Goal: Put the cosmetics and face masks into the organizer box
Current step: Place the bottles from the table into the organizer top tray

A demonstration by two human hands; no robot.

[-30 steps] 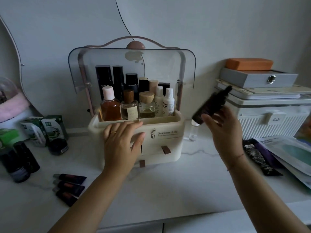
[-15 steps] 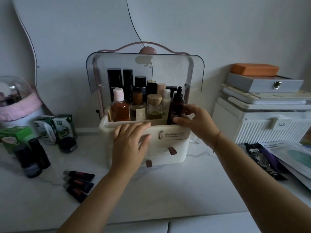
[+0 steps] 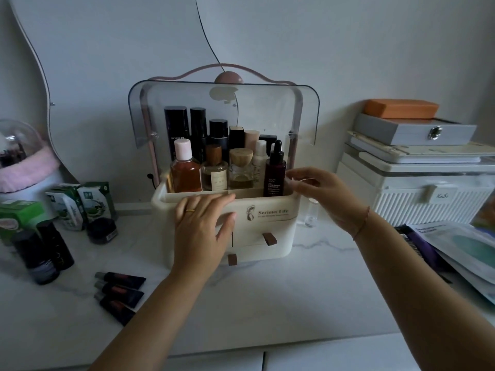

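White marbled countertop (image 3: 267, 303), pale wall behind, and the cream plastic organizer box (image 3: 267, 223) sits centre with its clear curved lid (image 3: 222, 103) flipped up. The dark dropper bottle (image 3: 275, 171) stands upright in the front right corner of the top tray, beside the glass perfume flasks. The right hand (image 3: 321, 194) hovers just beside it, fingers loosely spread and holding nothing, so this looks like the release. The left hand (image 3: 201, 228) lies flat and empty on the box front, bracing it. Plenty remains: three slim dark tubes (image 3: 119, 293) at the left, glossy flat face masks (image 3: 460, 247) at the right. Next up, likely a reach for one of those; the thin sachets will probably suit a drawer.
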